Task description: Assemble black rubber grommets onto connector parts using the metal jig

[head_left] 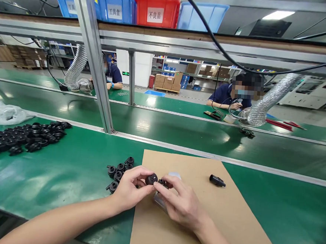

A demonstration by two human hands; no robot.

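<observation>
My left hand (130,188) pinches a round black stepped plastic part (151,179) between thumb and fingertips. Close against it, the thumb and fingers of my right hand (183,203) hold a smaller black part (162,182), mostly covered by the fingers. Both hands are over a brown cardboard sheet (166,233). Partly hidden beneath my right hand lies something clear and plastic (160,201). Several similar black parts with side spouts (117,175) stand on the green tabletop beside my left hand. A black cylinder with a narrow tip (217,180) lies on the cardboard at the right.
At the far left sits a large heap of black parts (28,135) with a clear plastic bag (4,112) behind it. A metal post (93,57) rises from the bench's back edge. Bins (156,12) line the overhead shelf. Two people work across the bench, near flexible ducts (276,96).
</observation>
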